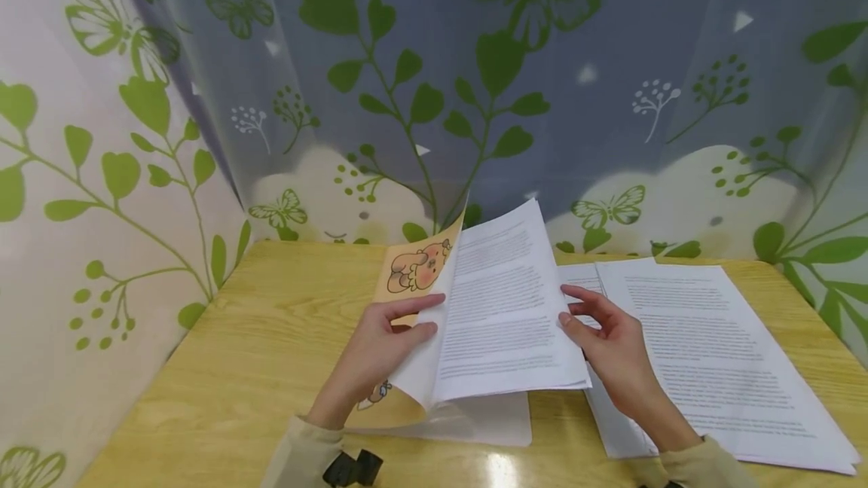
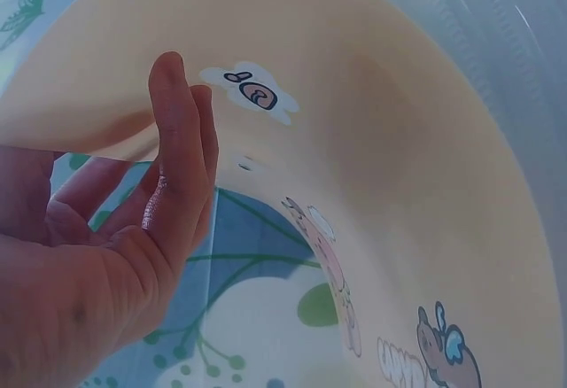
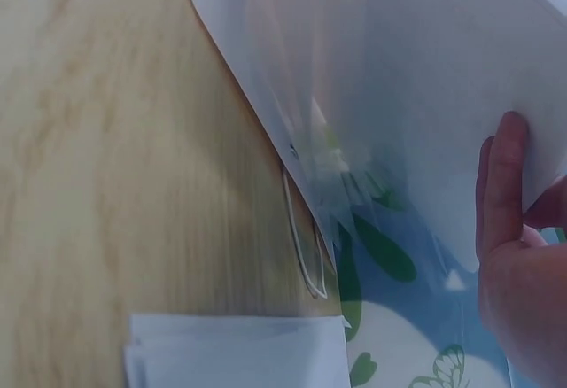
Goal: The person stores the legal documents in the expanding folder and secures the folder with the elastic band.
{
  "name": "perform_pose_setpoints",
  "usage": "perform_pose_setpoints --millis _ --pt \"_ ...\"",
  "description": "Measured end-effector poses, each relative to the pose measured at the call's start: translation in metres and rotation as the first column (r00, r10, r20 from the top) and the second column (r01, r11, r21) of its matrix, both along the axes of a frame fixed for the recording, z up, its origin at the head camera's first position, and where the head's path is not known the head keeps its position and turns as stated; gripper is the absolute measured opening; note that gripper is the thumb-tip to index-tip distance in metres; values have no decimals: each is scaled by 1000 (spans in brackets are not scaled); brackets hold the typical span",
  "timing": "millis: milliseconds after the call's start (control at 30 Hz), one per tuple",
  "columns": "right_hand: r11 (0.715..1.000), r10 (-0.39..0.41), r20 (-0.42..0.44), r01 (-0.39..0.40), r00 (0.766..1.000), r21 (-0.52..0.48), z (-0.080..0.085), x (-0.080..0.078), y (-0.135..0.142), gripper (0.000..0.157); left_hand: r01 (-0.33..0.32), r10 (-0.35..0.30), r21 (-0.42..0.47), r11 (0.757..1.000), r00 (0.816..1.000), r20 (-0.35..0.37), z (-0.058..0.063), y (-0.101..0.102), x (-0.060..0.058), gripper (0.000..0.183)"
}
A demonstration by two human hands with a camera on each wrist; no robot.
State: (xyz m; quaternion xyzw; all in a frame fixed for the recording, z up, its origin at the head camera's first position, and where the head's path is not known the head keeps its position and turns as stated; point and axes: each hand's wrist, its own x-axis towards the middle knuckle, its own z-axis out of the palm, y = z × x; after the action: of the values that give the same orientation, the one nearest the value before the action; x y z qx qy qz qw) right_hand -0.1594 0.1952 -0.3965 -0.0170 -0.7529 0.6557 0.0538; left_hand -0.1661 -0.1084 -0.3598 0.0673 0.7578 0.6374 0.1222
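My left hand (image 1: 380, 349) pinches the lifted cover of an orange folder (image 1: 369, 416) printed with cartoon animals. In the left wrist view the cover (image 2: 381, 122) curves widely past my fingers. A stack of printed sheets (image 1: 502, 307) stands tilted against the white inner side of that cover. My right hand (image 1: 613, 341) pinches the stack's right edge between thumb and fingers. From the right wrist, the sheet (image 3: 416, 78) appears raised above the table, with fingers (image 3: 505, 184) along its edge. The folder's pale back part (image 1: 491, 420) lies flat under the sheets.
More printed sheets (image 1: 732, 367) lie in overlapping piles on the right of the wooden table (image 1: 224, 352). A thin bent wire loop (image 3: 290, 220) shows beside the raised sheet's edge. A leaf-patterned curtain (image 1: 420, 59) hangs behind and at the left.
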Motion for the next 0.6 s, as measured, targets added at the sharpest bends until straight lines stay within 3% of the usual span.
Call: perform_pose_setpoints --millis 267,600 --pt "1000 20 54 -20 998 -4 -2 3 -9 46 -26 26 -30 999 1000 -1 2 2 2 40" --pt "998 57 28 -55 998 -36 -4 1 -15 48 -30 29 -60 998 999 -14 2 3 1 40"
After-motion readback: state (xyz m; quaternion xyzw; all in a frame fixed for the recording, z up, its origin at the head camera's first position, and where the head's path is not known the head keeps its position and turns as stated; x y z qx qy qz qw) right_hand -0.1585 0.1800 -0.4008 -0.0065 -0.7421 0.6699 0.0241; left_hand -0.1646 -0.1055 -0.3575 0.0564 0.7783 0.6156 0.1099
